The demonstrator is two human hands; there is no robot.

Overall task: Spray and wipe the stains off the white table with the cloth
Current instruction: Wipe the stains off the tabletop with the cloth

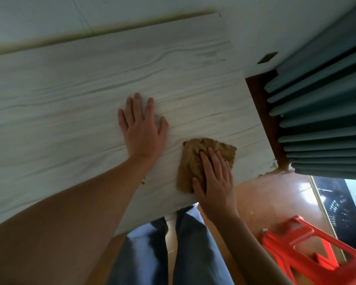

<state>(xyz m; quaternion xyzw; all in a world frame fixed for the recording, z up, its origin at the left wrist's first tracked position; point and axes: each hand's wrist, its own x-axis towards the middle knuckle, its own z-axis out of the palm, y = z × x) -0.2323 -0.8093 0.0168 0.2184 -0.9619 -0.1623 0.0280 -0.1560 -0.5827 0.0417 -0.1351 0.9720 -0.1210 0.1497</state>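
Note:
The white wood-grain table point(70, 103) fills most of the view. A crumpled tan cloth point(195, 159) lies near the table's front right corner. My right hand point(216, 182) presses flat on the cloth with straight fingers, covering its near right part. My left hand point(142, 128) rests flat on the bare tabletop, palm down, fingers spread, a little left of and beyond the cloth. A small brownish stain point(143, 181) shows at the edge of my left forearm, left of the cloth. No spray bottle is in view.
Grey-green pleated curtains point(321, 112) hang just right of the table. A red plastic stool point(304, 254) stands on the wooden floor point(275, 196) at lower right. My legs in blue trousers point(164, 251) are at the table's front edge. A white wall point(132, 7) lies behind the table.

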